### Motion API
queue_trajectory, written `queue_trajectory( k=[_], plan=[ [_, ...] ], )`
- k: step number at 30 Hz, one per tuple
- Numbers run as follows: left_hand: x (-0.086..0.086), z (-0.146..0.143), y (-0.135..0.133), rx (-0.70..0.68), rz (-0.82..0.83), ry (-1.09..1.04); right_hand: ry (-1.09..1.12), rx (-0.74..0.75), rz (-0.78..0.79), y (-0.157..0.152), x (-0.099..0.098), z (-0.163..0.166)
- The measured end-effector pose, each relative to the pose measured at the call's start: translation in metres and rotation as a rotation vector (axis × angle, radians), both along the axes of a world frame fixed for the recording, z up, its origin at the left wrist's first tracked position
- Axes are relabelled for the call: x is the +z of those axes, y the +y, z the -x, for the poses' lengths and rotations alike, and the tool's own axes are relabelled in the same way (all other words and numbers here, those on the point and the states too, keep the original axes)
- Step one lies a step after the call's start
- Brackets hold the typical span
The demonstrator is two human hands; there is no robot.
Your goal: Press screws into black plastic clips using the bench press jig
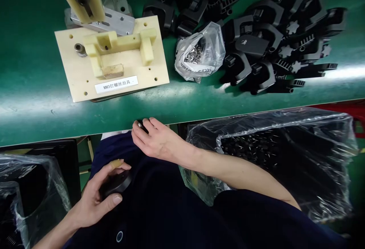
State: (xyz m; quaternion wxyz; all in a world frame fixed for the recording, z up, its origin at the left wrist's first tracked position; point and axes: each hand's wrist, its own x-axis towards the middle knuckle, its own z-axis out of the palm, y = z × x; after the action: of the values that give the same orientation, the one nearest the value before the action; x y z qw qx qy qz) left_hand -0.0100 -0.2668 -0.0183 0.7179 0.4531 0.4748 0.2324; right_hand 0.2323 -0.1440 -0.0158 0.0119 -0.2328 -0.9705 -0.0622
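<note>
My left hand (98,195) is low over my lap, fingers curled round a round black plastic part (116,183). My right hand (155,138) is at the near edge of the green bench (34,89), fingertips pinched on a small dark piece with a metal bit (140,125). A cream fixture plate (114,61) with a white label stands on the bench above both hands, nothing loaded in its cradle.
A clear bag of small metal washers (199,53) lies right of the fixture. A heap of black plastic clamp parts (273,40) fills the bench's far right. Plastic-lined bins of black parts stand at my right (285,154) and left (25,192).
</note>
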Motion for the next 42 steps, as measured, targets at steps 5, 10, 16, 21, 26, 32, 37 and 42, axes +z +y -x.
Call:
queue_trajectory(
  k=[5,10,16,21,26,32,37,42],
  plan=[
    [0.000,0.000,0.002,0.005,-0.062,-0.001,-0.029,-0.007,0.006,0.001,0.002,0.002],
    [0.002,-0.001,0.006,-0.035,-0.066,0.027,-0.018,-0.028,0.002,0.001,0.000,0.005],
    [0.001,-0.004,0.005,0.029,-0.016,0.013,-0.008,-0.052,0.007,0.001,-0.001,0.007],
    [-0.002,-0.003,0.003,0.100,-0.016,0.052,-0.024,-0.062,0.013,0.002,0.001,0.009],
    [0.006,-0.005,0.013,0.119,-0.168,0.088,-0.037,-0.079,0.014,0.001,0.002,0.011],
    [0.031,-0.020,0.050,-0.029,-0.509,-0.071,-0.092,-0.086,0.065,0.000,0.006,0.019],
    [0.043,-0.037,0.072,-0.322,-0.572,0.097,-0.153,-0.092,0.092,-0.004,0.015,0.021],
    [0.047,-0.046,0.078,-0.479,-0.645,0.179,-0.163,-0.084,0.062,-0.007,0.010,0.021]
  ],
)
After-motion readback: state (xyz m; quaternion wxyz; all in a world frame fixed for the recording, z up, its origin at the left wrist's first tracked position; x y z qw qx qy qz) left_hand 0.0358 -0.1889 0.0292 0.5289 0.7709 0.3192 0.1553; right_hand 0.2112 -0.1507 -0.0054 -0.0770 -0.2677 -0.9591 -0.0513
